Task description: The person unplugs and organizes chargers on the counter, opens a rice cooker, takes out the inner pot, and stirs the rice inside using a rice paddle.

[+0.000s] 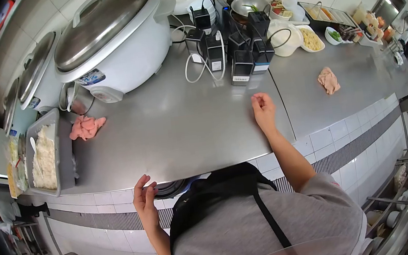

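My left hand is at the counter's front edge, beside my apron. Its fingers are loosely bent and apart, and nothing is in them. Over the steel counter my right hand has its fingers curled in, with nothing visible in them. Nearest to it, toward the wall, stands a cluster of black box-shaped devices with white and black cables. A crumpled pink cloth lies to the left on the counter. Another, paler cloth lies to the right.
Large rice cookers with steel lids line the back left. A grey tub of rice stands at the left edge. Along the back right are a steel bowl, a tray of pale strips and a bowl of greens. Shelving stands behind me.
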`<state>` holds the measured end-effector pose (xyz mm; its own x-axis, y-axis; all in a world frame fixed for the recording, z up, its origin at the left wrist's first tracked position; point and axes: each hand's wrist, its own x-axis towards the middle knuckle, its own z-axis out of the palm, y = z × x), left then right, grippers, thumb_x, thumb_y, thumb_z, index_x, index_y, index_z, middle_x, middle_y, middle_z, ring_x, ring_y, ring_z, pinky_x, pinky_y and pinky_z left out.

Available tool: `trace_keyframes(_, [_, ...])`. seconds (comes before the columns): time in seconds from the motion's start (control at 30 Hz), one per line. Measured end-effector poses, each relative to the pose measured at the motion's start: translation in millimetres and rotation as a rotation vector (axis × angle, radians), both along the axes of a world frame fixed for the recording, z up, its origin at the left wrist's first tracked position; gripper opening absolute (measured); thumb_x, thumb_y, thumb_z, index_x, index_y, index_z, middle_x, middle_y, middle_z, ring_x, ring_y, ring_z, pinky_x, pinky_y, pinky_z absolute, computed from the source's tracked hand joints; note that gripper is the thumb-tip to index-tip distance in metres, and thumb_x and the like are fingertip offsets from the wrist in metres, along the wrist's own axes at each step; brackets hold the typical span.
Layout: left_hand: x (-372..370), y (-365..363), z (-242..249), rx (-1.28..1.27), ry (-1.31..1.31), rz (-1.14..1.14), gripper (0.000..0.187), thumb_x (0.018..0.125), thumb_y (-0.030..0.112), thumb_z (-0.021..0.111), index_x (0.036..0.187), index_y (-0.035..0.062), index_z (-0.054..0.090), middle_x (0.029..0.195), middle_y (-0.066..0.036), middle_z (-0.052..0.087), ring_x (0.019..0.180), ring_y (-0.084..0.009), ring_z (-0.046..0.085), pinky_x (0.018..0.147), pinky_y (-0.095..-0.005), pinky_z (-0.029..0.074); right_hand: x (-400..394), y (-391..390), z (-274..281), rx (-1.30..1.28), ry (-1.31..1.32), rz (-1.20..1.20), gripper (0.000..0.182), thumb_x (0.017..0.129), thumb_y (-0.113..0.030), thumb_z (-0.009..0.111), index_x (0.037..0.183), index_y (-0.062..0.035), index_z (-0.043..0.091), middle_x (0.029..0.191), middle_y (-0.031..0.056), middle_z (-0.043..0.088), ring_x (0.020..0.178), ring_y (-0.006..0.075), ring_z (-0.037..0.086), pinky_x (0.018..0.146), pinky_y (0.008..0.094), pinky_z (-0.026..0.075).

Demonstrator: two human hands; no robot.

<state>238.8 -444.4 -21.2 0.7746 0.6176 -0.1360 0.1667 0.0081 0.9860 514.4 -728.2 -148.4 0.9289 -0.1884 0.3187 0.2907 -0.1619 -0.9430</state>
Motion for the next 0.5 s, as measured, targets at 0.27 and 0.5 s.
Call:
trace_keyframes(0.27, [-17.8, -16.1, -6.3, -0.005, -0.047, -0.031, 0.034, 0.086, 0.01, 0.052, 0.118, -0.0008, 0.048, 0.113, -0.012, 0.054, 0.093, -0.0163, 0.055, 0.079, -0.0263, 0.044, -1.8, -0.5, 12.7, -0.312, -0.077, 0.149, 0.02, 0.082, -0.017, 0.06, 0.071, -0.0001, 0.056, 0.059, 0.0074, 0.052, 0.052, 0.0127, 0.046, 0.05, 0.0261, 0.038])
trace_keyframes(0.5, [-27.5, -42.0, -15.2, -0.036, -0.021, -0.033, 0.034, 0.086, 0.012, 0.052, 0.118, 0.0011, 0.048, 0.111, -0.01, 0.054, 0.094, -0.0167, 0.055, 0.079, -0.0272, 0.045, -0.8, 6.2, 18.3, -0.14, -0.038, 0.146, 0.023, 0.084, -0.019, 0.059, 0.07, -0.0003, 0.057, 0.054, 0.0024, 0.048, 0.05, 0.0086, 0.041, 0.046, 0.0244, 0.033])
